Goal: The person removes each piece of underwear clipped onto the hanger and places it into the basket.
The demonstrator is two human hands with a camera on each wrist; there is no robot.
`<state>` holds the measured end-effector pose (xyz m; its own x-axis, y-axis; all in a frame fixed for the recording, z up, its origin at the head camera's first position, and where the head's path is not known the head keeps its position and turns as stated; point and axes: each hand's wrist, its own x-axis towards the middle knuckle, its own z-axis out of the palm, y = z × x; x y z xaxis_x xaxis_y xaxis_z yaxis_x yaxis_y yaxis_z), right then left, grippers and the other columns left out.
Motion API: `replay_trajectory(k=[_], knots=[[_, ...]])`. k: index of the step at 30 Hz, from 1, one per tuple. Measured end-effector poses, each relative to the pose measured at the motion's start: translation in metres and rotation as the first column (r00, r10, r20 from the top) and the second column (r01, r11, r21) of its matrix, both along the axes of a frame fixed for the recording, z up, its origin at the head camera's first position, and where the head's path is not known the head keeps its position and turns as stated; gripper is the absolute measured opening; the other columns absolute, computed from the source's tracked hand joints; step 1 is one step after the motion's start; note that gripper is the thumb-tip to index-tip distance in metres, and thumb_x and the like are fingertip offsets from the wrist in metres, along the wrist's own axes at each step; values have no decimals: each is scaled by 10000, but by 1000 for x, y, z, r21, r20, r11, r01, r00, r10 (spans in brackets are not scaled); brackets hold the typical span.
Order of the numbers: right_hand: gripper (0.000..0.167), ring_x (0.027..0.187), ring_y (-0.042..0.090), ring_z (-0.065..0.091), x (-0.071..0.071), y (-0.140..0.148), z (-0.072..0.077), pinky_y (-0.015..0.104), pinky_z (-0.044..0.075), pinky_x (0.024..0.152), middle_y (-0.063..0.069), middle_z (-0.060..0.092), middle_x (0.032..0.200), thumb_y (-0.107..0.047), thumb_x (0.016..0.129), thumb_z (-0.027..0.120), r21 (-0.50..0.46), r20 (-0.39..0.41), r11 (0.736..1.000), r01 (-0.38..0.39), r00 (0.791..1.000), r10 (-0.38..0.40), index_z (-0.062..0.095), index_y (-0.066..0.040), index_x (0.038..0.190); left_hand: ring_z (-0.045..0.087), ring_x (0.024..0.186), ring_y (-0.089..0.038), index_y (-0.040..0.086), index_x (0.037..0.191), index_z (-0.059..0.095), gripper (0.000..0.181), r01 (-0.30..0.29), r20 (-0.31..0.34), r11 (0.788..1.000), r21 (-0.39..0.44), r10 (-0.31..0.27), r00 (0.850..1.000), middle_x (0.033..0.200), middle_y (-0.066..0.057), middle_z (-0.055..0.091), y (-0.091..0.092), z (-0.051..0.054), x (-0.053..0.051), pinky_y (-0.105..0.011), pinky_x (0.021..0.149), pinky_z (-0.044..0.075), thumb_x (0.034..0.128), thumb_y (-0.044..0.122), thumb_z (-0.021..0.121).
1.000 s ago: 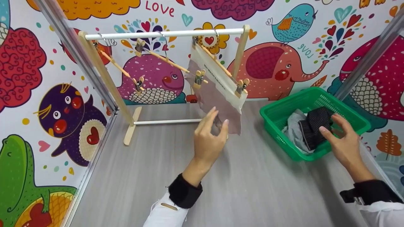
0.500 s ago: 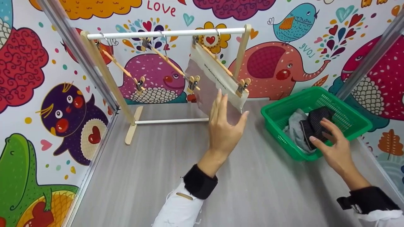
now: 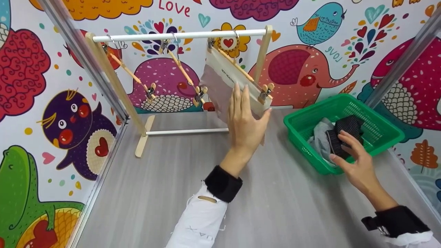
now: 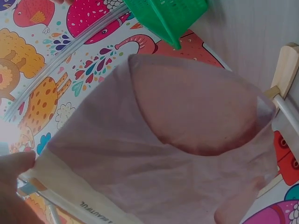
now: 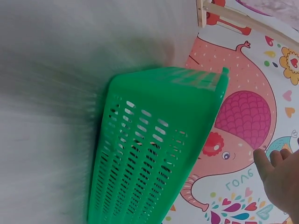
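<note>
Along cloth lettered “BEAUTIFUL”, the left hand stretches straight; near the basket, the right hand hangs relaxed.

Before me, printed wall panels, white ground. To my left: one purple bird with red cheeks; below it, one green creature. Ahead of me: red "LOVE" lettering; one yellow flower with heart centre; one salmon elephant, blue bird standing on it. To my right: one orange-brown leaf. Corner fittings: metal strips. Below: one grey wood-grain tabletop.
</note>
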<state>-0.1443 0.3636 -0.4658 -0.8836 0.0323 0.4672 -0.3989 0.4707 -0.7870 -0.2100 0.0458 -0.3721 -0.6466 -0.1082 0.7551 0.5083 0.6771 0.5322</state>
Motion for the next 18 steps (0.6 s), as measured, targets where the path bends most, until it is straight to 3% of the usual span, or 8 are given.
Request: replay_trajectory(k=[11, 15, 18], knots=[[591, 1373, 11, 447, 0, 0, -4, 105, 420, 1032, -115, 487, 1532, 148, 891, 725, 2, 5, 1000, -5, 1000, 5, 553, 57, 1450, 499, 1431, -340, -50, 1431, 575, 623, -31, -93, 999, 19, 33, 995, 1559, -251, 484, -7, -1, 0, -377, 1235, 319, 868, 78, 808], [593, 1380, 4, 440, 0, 0, -5, 105, 415, 1037, -115, 480, 1539, 142, 898, 723, 3, 11, 1000, -13, 1000, 13, 547, 53, 1458, 508, 1425, -323, -44, 1443, 563, 631, -37, -64, 999, 26, 38, 997, 1555, -229, 498, -7, 4, 1, -378, 1223, 338, 894, 137, 816], [595, 1380, -2, 439, -1, -1, -5, 106, 413, 1039, -117, 478, 1540, 140, 901, 722, 2, 15, 1000, -18, 1000, 18, 543, 52, 1462, 517, 1415, -318, -48, 1456, 546, 648, -25, -24, 997, 76, 27, 999, 1551, -216, 508, -8, 11, 0, -377, 1201, 370, 916, 186, 817]])
